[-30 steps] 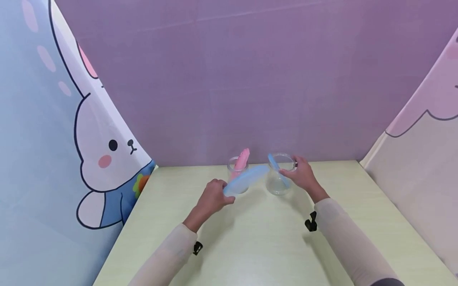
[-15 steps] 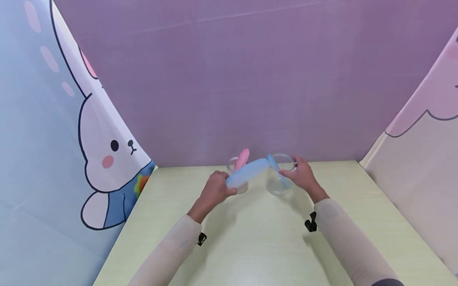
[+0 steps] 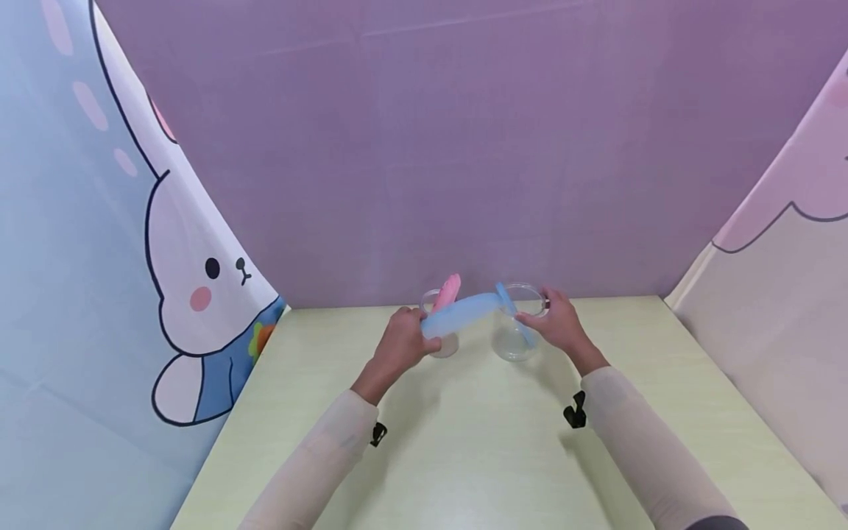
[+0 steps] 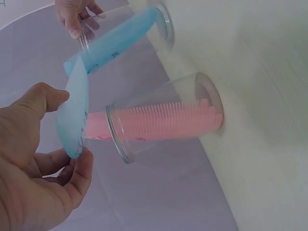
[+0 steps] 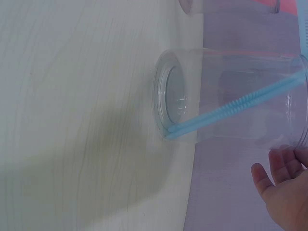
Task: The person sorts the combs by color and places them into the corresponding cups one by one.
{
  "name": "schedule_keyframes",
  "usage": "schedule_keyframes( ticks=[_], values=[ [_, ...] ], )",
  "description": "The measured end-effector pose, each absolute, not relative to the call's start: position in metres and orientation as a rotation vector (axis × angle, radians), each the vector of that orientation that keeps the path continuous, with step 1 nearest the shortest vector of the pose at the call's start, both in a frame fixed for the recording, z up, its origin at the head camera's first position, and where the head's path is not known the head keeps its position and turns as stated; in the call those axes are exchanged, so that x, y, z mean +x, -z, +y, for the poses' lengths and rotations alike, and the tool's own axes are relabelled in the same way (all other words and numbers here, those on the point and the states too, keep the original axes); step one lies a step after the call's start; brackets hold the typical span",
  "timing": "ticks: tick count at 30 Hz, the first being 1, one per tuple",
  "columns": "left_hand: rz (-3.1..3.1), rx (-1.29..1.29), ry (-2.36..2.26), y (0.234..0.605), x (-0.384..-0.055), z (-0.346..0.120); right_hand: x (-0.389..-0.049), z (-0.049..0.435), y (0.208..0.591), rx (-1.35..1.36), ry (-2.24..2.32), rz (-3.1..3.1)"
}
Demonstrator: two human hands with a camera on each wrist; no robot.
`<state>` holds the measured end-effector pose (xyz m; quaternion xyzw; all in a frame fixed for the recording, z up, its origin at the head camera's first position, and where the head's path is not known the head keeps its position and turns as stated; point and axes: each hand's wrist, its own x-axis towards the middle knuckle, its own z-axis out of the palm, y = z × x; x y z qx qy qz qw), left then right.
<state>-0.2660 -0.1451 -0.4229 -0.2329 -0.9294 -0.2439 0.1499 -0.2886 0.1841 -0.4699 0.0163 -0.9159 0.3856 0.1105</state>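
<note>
My left hand (image 3: 400, 342) pinches one end of a translucent blue comb (image 3: 460, 313) between thumb and fingers. The comb's far end points right, overlapping the rim of a clear plastic cup (image 3: 510, 353) in the head view. At that cup's rim, my right hand (image 3: 559, 320) grips with thumb and fingers. A second blue comb (image 4: 115, 45) leans inside this cup, its top poking past the rim. Left of it stands another clear cup (image 4: 211, 94) with a pink toothed comb (image 4: 149, 120) in it. The held comb crosses in front of the pink one in the head view.
Both cups stand near the back edge of a pale wood-grain table (image 3: 477, 449). A purple backdrop (image 3: 437, 147) rises right behind them. Printed cloth panels, one with a rabbit (image 3: 192, 272), flank the table. Black clips (image 3: 576, 410) hang at the wrists.
My left hand has moved slightly right and up, bringing the held comb's far end to the right cup's rim. The right hand and both cups stay in place.
</note>
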Motion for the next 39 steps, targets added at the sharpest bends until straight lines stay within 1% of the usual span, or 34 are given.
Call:
schedule_keyframes(
  ticks=[7,13,25,32,39],
  values=[
    [-2.615,-0.650,0.703,0.422,-0.268,-0.141,-0.289,0.186,0.471,0.052,-1.150,-2.684],
    [-2.633,-0.610,0.861,0.422,-0.272,-0.134,-0.287,0.187,0.473,0.058,-1.132,-2.689],
    [-2.469,-0.616,1.109,0.420,-0.281,-0.119,-0.285,0.188,0.469,0.055,-1.170,-2.659],
    [-2.426,-0.633,1.155,0.419,-0.287,-0.103,-0.284,0.188,0.470,0.053,-1.182,-2.666],
    [-2.415,-0.707,1.307,0.406,-0.287,-0.083,-0.283,0.189,0.469,0.052,-1.178,-2.667]
  ],
)
